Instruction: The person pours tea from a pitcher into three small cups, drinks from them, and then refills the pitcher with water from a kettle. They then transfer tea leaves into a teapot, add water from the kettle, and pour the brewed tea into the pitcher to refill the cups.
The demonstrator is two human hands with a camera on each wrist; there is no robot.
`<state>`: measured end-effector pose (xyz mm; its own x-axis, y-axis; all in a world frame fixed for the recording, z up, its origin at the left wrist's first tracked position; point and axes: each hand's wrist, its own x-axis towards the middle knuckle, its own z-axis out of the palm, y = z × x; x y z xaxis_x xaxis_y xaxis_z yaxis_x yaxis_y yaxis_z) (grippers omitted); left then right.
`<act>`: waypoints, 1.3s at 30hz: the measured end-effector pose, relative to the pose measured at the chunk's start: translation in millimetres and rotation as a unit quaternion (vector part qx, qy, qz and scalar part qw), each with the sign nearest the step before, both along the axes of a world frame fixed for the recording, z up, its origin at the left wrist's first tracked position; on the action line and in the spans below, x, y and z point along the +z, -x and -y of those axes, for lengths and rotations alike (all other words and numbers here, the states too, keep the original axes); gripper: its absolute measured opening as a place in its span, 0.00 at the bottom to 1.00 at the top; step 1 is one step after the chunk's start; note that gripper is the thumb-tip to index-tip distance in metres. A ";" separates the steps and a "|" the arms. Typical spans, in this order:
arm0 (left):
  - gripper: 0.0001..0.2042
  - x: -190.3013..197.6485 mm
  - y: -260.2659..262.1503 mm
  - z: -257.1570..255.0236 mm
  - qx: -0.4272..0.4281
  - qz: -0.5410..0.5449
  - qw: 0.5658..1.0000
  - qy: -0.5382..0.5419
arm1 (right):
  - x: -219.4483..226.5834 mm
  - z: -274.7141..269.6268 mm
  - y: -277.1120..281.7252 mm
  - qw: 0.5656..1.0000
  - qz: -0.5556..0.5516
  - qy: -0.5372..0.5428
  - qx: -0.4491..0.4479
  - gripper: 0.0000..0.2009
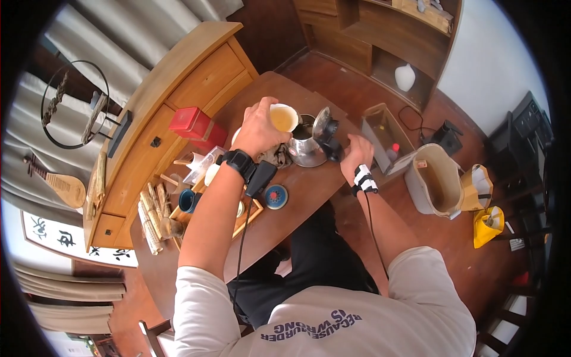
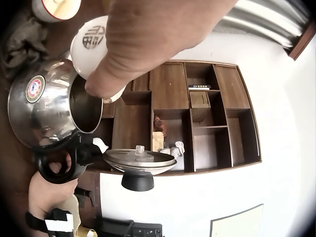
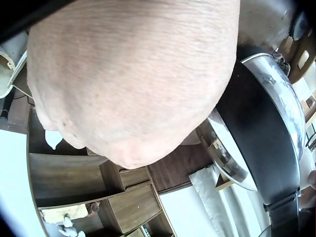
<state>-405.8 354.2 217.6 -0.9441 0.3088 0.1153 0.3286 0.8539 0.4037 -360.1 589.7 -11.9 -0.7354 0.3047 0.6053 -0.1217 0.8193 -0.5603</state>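
Observation:
In the head view my left hand (image 1: 259, 130) holds a white cup (image 1: 284, 117) with yellowish liquid, tilted over the mouth of a shiny steel kettle (image 1: 306, 152). Dark lettering marks the cup (image 2: 91, 47) in the left wrist view, where my thumb presses near its rim. The kettle's hinged lid (image 1: 323, 123) stands raised. At the black handle (image 2: 59, 165) is my right hand (image 1: 357, 156), its fingers curled at the loop. The right wrist view shows mostly the back of that hand (image 3: 133, 84), beside the black handle.
A crumpled grey cloth (image 1: 276, 156) lies beside the kettle. Left of it are a red tin (image 1: 193, 128), a wooden tray (image 1: 253, 211) with cups, and a blue round lid (image 1: 276, 197). A beige bin (image 1: 425, 193) and a box (image 1: 380, 128) stand at the right.

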 end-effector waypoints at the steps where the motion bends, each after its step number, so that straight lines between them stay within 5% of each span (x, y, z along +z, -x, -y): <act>1: 0.42 1.0 0.4 -0.7 0.000 0.001 1.000 0.005 | 0.5 0.2 -0.1 1.000 0.003 -0.001 -0.001 0.21; 25: 0.48 -30.5 14.1 -20.0 -0.042 -0.228 0.952 0.199 | 5.0 1.2 -2.0 1.000 0.016 -0.003 -0.004 0.21; 31: 0.30 -30.8 4.4 -32.8 -0.077 -0.295 0.893 0.331 | 3.6 1.1 -0.8 1.000 0.013 0.001 -0.001 0.21; 39: 0.30 -35.0 6.1 -37.7 -0.091 -0.325 0.888 0.311 | 2.7 0.7 -0.3 1.000 0.008 0.001 0.001 0.21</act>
